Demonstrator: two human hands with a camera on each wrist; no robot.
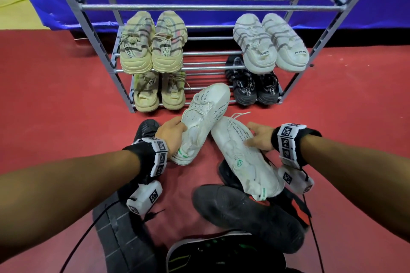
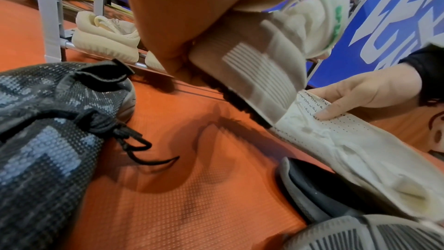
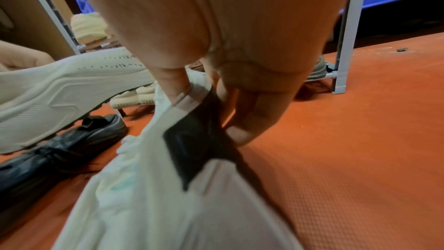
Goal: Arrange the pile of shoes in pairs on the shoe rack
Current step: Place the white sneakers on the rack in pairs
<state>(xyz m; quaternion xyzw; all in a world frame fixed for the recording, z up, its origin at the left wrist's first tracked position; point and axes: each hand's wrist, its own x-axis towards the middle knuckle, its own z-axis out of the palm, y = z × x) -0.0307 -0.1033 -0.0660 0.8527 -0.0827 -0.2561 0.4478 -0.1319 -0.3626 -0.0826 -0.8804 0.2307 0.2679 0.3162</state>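
Note:
My left hand (image 1: 170, 133) grips a white knit sneaker (image 1: 204, 117) by its side, toe raised toward the grey shoe rack (image 1: 97, 35). Its pale sole (image 2: 252, 67) shows in the left wrist view. My right hand (image 1: 259, 139) grips the matching white sneaker (image 1: 246, 157), thumb on top and fingers (image 3: 240, 113) curled under its black-patched sole (image 3: 194, 149). Both shoes are held just above the red floor, in front of the rack's bottom shelf. Black shoes (image 1: 248, 215) of the pile lie below my arms.
The rack holds a beige pair (image 1: 153, 44) and a white-grey pair (image 1: 270, 44) on the middle shelf, an olive pair (image 1: 159, 93) and a black pair (image 1: 255, 88) on the bottom one. A gap lies between the bottom pairs. A blue banner (image 1: 221, 15) hangs behind.

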